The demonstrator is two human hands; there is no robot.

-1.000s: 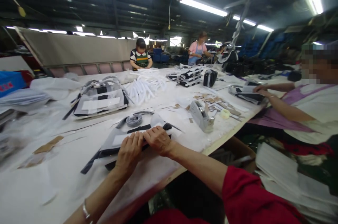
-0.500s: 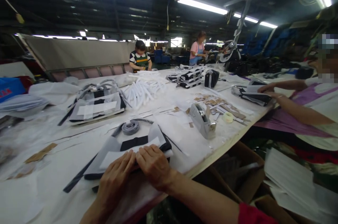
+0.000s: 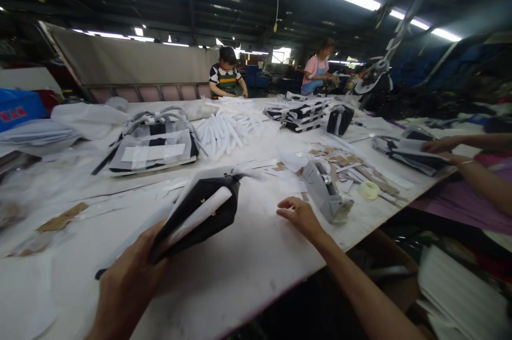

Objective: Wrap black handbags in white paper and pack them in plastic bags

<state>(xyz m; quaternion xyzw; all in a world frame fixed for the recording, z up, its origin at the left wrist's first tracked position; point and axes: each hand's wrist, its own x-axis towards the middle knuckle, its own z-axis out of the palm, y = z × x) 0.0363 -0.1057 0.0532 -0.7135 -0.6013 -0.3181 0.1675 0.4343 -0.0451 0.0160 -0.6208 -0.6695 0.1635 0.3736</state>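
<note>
Your left hand (image 3: 134,270) has a firm grip on a black bag (image 3: 200,198), tilted above the counter (image 3: 256,260); a white roll (image 3: 204,216) already sits inside, the bag apparently not yet closed; your right hand (image 3: 301,217), loosely open, empty, is near the tape dispenser (image 3: 321,190).

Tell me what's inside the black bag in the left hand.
Lengthwise in the mouth of the black bag lies a white strip, with small gold-coloured fittings either side. Anything beneath it is hidden, and the left hand covers the near end.
</note>
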